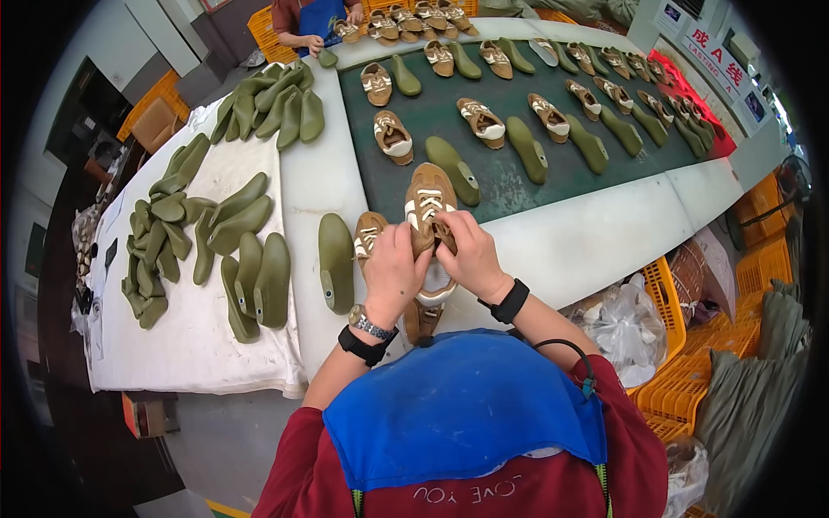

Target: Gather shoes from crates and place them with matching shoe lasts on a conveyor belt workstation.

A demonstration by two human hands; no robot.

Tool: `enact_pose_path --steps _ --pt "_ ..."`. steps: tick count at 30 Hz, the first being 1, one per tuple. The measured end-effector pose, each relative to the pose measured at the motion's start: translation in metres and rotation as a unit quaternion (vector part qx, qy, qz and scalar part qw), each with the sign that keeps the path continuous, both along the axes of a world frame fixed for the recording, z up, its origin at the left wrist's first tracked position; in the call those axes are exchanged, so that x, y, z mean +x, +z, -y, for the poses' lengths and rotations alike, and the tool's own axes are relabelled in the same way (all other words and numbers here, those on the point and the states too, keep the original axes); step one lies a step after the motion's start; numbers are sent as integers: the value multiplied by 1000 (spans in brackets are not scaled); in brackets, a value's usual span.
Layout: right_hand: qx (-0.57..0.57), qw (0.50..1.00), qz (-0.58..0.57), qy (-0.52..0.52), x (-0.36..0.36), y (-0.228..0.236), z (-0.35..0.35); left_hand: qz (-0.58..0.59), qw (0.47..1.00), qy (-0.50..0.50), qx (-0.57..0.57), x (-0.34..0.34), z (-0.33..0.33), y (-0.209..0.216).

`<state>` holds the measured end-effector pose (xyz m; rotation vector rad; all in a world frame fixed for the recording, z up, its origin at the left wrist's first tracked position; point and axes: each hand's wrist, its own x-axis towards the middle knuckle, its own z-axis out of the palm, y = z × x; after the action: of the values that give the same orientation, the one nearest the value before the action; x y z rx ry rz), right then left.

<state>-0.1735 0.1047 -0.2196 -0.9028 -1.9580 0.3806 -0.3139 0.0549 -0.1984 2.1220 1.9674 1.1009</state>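
Head view: both hands hold one tan shoe upper (429,200) above the desk (596,237) edge. Left hand (393,272) grip closed on its side; right hand (471,257) grip closed on its lacing. One second upper (369,235) lies beside one green last (336,263). Three lasts (255,289) rest on white cloth (194,345).
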Motion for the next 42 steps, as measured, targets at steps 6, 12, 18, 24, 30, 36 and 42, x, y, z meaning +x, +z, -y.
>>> enact_pose_path --steps 6,12,18,24,30,36,42 --pt "-10 999 -18 29 -5 9 5 1 996 -26 83 -9 -2 -5" --pt "-78 992 -44 92 1 15 6 54 994 -26 92 -17 -4 -5" --pt "-59 989 -50 129 16 5 2 157 986 -20 46 -10 -3 -1" --pt "-122 978 -160 60 13 25 2 -26 984 -169 49 -7 -8 1" --pt "-285 920 -253 91 3 5 -10 7 970 -242 23 -39 20 1" --pt "-161 976 -111 99 54 -24 -19 153 924 -262 -232 -66 110 -22" --pt "-239 958 -93 129 62 -17 -26 256 857 -202 -399 -75 210 -100"
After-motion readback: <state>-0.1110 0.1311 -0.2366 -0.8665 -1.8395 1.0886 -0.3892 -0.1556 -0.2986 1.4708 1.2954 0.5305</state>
